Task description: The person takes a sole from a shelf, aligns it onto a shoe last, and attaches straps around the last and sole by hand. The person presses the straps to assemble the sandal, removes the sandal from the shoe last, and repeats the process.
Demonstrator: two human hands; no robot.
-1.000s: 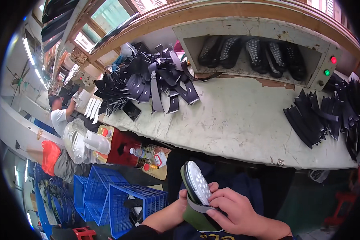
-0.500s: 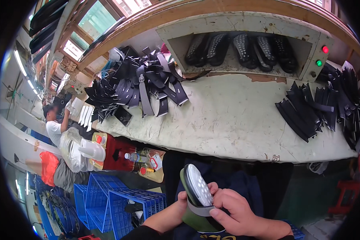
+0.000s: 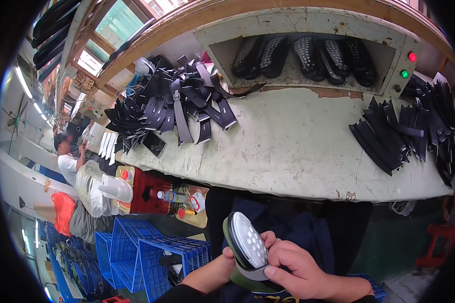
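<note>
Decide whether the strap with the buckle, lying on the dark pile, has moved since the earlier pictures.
No: judged against the pale metal box, the buckled strap lies where it did; only the view shifted.

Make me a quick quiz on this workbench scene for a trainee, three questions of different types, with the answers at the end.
1. True or false: on the metal box, the red light sits below the green light.

2. Multiple choice: what does the right hand touch?
a) a plastic bottle
b) a grey strap
c) a buckle

3. Fill in the blank: the plastic crates on the person's left are coloured ___.

Key:
1. False; the red light is above the green one.
2. b
3. blue
</note>
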